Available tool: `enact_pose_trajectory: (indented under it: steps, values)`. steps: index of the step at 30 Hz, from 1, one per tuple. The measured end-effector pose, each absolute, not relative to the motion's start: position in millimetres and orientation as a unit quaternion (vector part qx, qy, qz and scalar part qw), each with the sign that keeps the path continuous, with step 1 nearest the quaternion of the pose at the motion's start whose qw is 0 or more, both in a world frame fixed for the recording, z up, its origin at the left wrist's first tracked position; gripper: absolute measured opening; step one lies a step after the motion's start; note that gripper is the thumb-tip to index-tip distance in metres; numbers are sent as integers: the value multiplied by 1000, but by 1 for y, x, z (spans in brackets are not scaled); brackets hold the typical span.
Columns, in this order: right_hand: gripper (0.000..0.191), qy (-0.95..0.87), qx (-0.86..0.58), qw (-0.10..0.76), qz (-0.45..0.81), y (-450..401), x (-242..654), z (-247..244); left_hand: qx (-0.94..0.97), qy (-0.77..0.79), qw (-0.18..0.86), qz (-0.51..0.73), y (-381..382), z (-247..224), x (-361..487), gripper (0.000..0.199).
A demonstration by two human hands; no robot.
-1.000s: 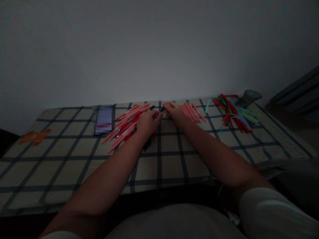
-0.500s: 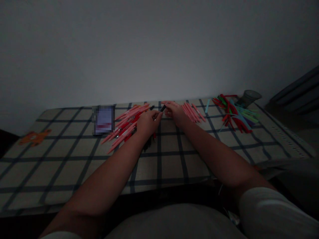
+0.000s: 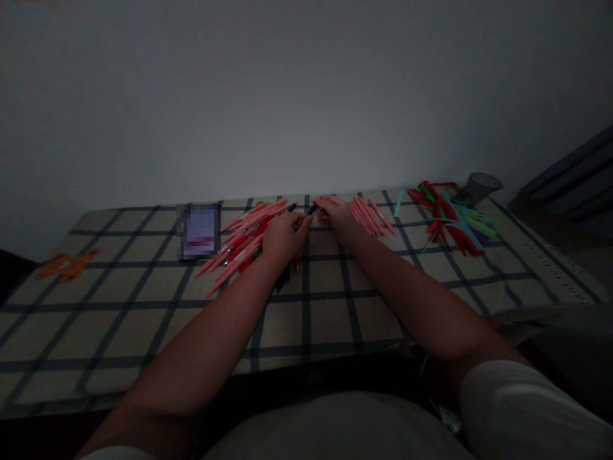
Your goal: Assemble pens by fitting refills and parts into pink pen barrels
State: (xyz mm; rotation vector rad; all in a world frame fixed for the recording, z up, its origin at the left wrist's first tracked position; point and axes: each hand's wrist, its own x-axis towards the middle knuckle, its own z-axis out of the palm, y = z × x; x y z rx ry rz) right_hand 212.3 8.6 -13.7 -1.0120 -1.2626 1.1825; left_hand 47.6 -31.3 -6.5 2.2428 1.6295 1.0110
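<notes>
Left hand [image 3: 287, 231] and right hand [image 3: 336, 217], fingertips nearly closed, pinch a small black plastic-looking cylinder [image 3: 312, 209] between them; a loose grip could drop it among slender pink pens [image 3: 249, 219] beside the left hand.

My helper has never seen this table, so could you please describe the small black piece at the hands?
On the checked cloth, find the pink-and-red pile, then the smaller pink row to its right. Between them the left hand and right hand nearly meet. The small black piece sits at their fingertips, unlike the black tip at the pile's far end.
</notes>
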Motion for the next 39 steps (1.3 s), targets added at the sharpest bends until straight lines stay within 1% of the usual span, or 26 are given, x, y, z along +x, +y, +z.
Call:
enact_pose_trajectory:
  steps: [3, 8, 13, 17, 23, 27, 30, 34, 39]
  values:
    - [19, -516, -398, 547, 525, 8, 213, -13, 758, 550, 99, 337, -32, -6, 48, 34]
    - [24, -530, -417, 528, 516, 6, 211, -12, 756, 552, 99, 339, -32, -6, 48, 33]
    - [40, -564, -453, 497, 479, 8, 211, -17, 760, 550, 93, 334, -32, -6, 49, 32]
    - [38, -570, -437, 503, 481, 11, 212, -21, 763, 544, 93, 337, -33, -5, 48, 32]
    - [25, -542, -403, 520, 522, 10, 212, -18, 762, 546, 96, 334, -32, -7, 48, 37]
    - [30, -524, -393, 530, 539, 7, 212, -14, 760, 547, 97, 338, -32, -8, 48, 37]
    - [31, -533, -425, 514, 520, 6, 211, -14, 759, 550, 97, 336, -32, -7, 49, 37]
    - [43, -564, -451, 500, 477, 8, 211, -17, 760, 550, 97, 333, -33, -6, 49, 36]
    - [42, -580, -441, 507, 461, 8, 212, -18, 763, 543, 99, 338, -32, -7, 48, 35]
